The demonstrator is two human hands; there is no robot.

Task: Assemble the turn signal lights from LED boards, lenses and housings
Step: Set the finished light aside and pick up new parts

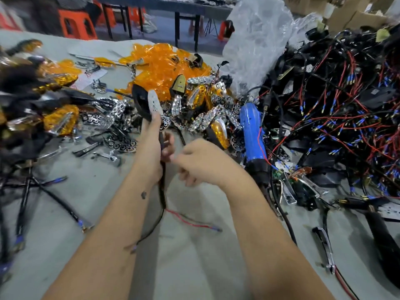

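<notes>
Housing [140, 102]: black, upright above centre, white LED board [154, 105] against its right face
Left hand [151, 146]: fingers grasping the housing's stem
Wires [190, 223]: red and black, trailing from the stem toward 6 o'clock over the surface [194, 267]
Right hand [201, 161]: blurred, fingers curled near the stem; grip cannot be told
Lenses [160, 63]: orange heap at 12 o'clock
Reflectors [212, 118]: chrome pieces strewn just beyond the hands
Blue tool [252, 135]: lying at 2 o'clock
Wired housings [335, 105]: tangled pile at 3 o'clock
Plastic bag [255, 40]: clear, at 1 o'clock
</notes>
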